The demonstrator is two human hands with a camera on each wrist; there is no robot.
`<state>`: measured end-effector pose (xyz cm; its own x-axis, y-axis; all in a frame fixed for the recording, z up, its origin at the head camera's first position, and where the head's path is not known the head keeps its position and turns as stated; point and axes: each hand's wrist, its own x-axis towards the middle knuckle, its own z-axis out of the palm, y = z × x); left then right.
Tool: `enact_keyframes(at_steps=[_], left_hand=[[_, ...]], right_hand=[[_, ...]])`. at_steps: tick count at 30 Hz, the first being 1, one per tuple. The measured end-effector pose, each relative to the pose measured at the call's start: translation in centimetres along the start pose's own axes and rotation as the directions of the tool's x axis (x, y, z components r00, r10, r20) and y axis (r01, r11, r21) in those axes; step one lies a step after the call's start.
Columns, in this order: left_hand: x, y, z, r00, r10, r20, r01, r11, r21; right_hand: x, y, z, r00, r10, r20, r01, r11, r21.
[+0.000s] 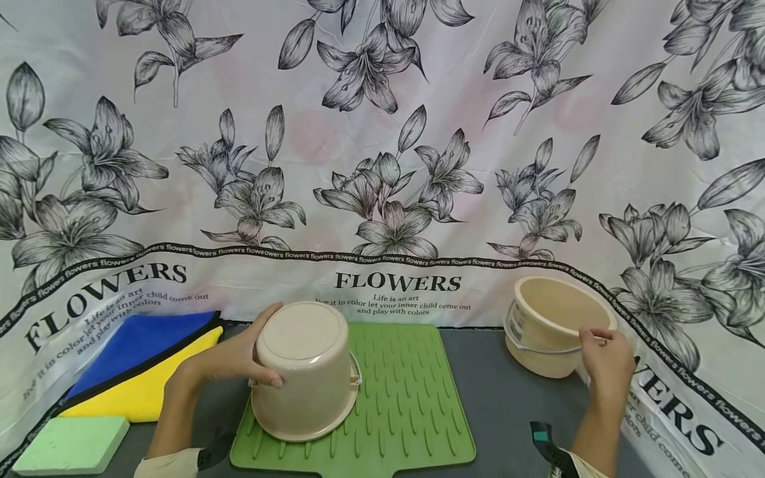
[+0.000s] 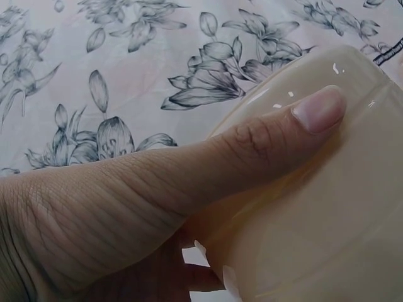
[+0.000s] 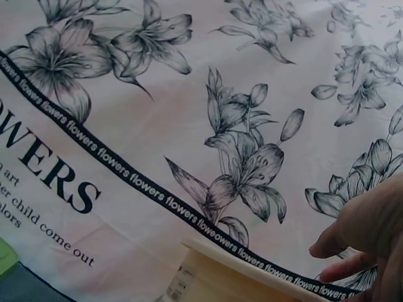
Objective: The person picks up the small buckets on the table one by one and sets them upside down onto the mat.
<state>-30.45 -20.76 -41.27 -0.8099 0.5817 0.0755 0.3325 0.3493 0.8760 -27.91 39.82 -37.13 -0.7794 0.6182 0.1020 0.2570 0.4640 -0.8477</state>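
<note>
An upside-down beige bucket [image 1: 305, 372] stands on a green ridged mat [image 1: 412, 398], its base facing up and its wire handle low at the sides. My left hand [image 1: 239, 352] grips it around the upper side; the left wrist view shows the thumb lying along the smooth wall of this bucket [image 2: 327, 207]. A second beige bucket [image 1: 538, 352] stands upright at the right, its handle hanging in front. Beside its near right rim is my right hand [image 1: 609, 362]. In the right wrist view, its loosely bent, separated fingers [image 3: 340, 267] appear just above the rim [image 3: 252, 267].
A blue and yellow cloth [image 1: 143, 372] with black edging lies at the left. In front of it is a pale green sponge block [image 1: 72, 445]. A flower-printed sheet [image 1: 382, 292] hangs behind the dark grey table [image 1: 496, 411] and runs along the right side.
</note>
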Motion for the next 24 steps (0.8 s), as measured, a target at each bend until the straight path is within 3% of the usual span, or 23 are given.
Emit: enact_keyframes(at_steps=[5, 10, 19, 24], left_hand=[[-0.1, -0.1, -0.1, 1.000, 0.018, -0.016, -0.018, 1.000, 0.002], [-0.1, -0.2, 0.0, 1.000, 0.014, -0.008, -0.014, 1.000, -0.007], [-0.1, -0.2, 0.1, 1.000, 0.018, -0.011, -0.018, 1.000, 0.002], [-0.2, -0.3, 0.3, 1.000, 0.015, -0.013, -0.015, 1.000, 0.003]], right_hand=[[0.8, 0.2, 0.8, 0.988, 0.069, 0.137, -0.098, 0.970, 0.221], [1.2, 0.2, 1.3, 0.984, 0.127, 0.121, -0.159, 0.939, 0.306], [0.9, 0.5, 1.8, 0.984, 0.133, 0.121, -0.176, 0.861, 0.478], [0.7, 0.9, 1.6, 0.987, 0.148, 0.062, -0.160, 0.876, 0.455]])
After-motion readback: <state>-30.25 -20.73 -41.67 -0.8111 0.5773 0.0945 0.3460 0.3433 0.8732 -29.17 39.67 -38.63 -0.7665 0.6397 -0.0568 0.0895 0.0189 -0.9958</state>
